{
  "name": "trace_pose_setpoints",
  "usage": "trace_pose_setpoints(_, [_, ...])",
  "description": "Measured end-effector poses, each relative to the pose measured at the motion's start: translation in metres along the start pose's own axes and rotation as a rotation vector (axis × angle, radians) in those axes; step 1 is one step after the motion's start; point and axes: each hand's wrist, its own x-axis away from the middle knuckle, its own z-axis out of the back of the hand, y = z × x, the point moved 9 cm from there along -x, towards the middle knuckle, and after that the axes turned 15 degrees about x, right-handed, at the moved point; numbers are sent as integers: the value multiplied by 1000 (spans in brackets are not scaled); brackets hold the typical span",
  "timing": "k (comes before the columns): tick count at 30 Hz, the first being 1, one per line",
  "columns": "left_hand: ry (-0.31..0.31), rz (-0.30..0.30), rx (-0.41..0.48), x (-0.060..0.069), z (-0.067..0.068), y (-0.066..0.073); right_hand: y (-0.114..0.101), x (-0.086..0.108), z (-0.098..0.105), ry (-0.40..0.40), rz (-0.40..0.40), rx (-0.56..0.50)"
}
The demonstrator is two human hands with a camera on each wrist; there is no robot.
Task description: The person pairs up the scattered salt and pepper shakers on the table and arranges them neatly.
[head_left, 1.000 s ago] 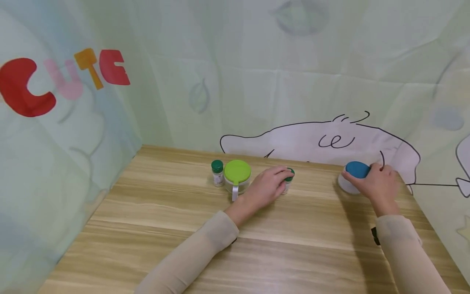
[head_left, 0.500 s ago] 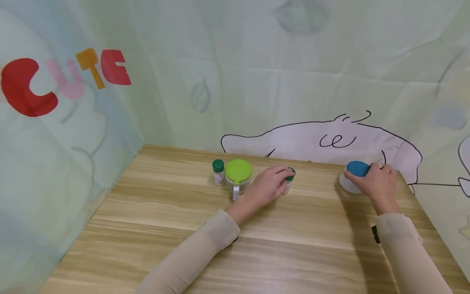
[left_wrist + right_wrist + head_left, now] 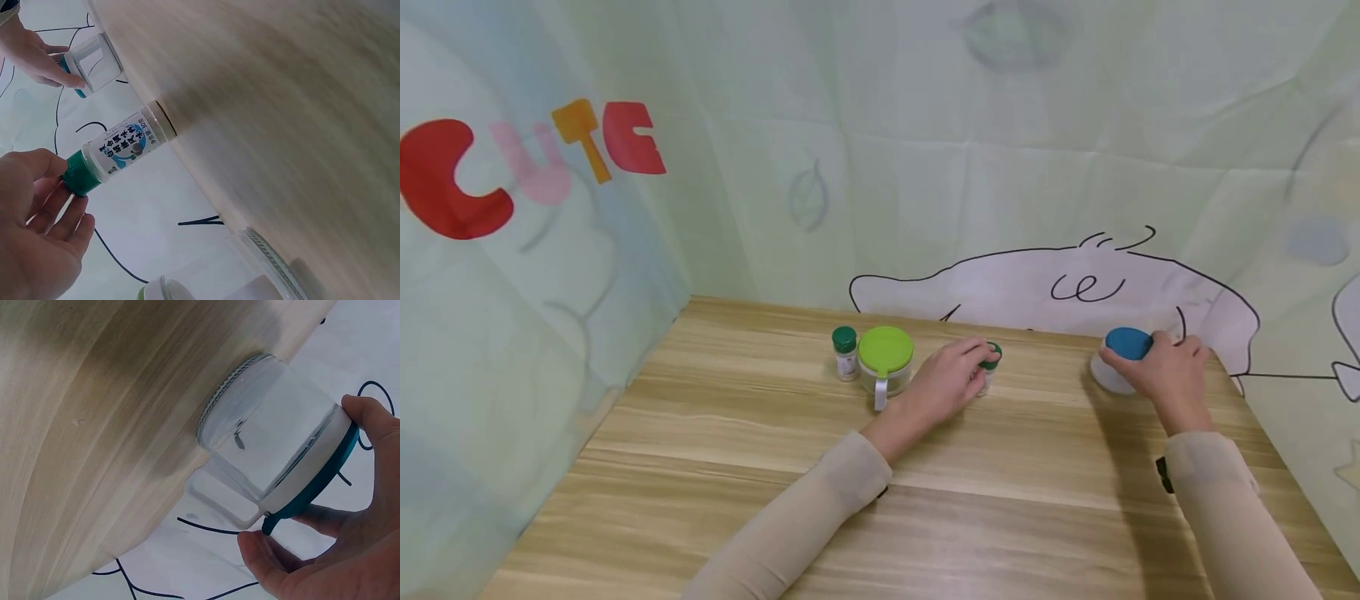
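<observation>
My left hand (image 3: 942, 381) pinches the green cap of a small clear spice bottle (image 3: 125, 142) with a white and blue label. The bottle stands upright on the wooden table. Farther right, my right hand (image 3: 1171, 379) grips a clear glass seasoning jar (image 3: 269, 425) around the rim of its blue lid (image 3: 1127, 343). In the right wrist view, thumb and fingers spread across the lid's edge, near the jar's white handle (image 3: 222, 499). The jar's base rests on the table.
Left of my left hand stands a similar jar with a lime-green lid (image 3: 886, 348). Beside that jar is another green-capped spice bottle (image 3: 846, 354). A printed cloth (image 3: 760, 208) hangs along the back and sides of the table (image 3: 962, 533).
</observation>
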Motion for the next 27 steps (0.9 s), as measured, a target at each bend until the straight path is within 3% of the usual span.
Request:
trace_pose_setpoints(14, [-14, 3, -18, 0, 0, 0, 2, -3, 2, 12, -1, -26])
trace_pose_setpoints(27, [-11, 30, -19, 0, 0, 0, -7, 6, 3, 76, 76, -42])
